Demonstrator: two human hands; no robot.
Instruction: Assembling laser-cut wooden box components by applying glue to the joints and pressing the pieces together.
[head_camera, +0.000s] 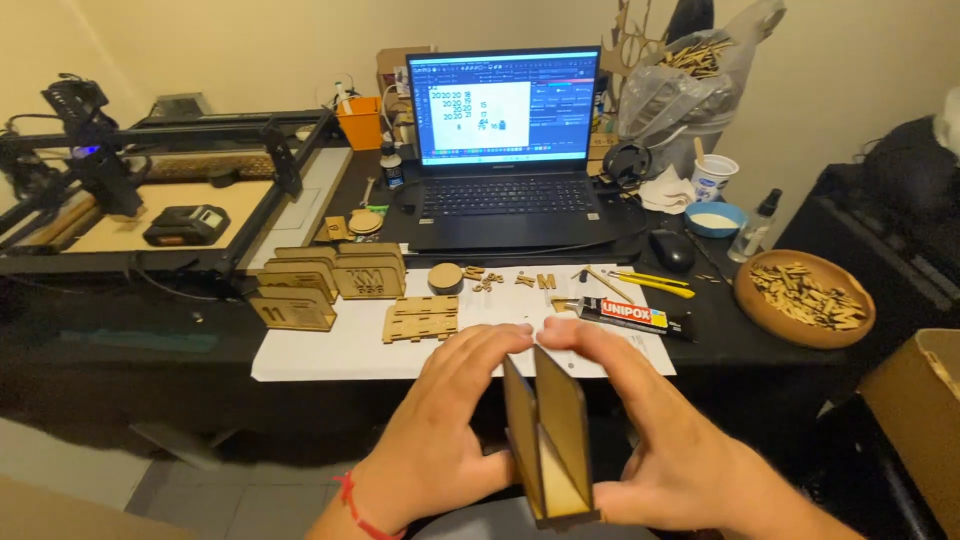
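Observation:
Both of my hands hold a small assembly of thin wooden panels (550, 440) in front of the table's near edge. My left hand (440, 430) presses its left side, fingers reaching over the top. My right hand (660, 440) cups the right side and the base. The panels stand upright and lean toward each other at the bottom. On the white paper sheet (330, 350) lie more cut wooden pieces: a slotted flat panel (421, 319), several stand-shaped plaques (330, 280), a round disc (446, 277) and small letters (490, 280). A black glue tube (625, 316) lies just beyond my fingers.
An open laptop (505, 150) stands at the back centre with a mouse (671, 250) to its right. A laser cutter frame (130, 190) fills the left. At right sit a wooden bowl of small sticks (805, 298), a blue bowl (715, 219), a cup and a cardboard box (925, 420).

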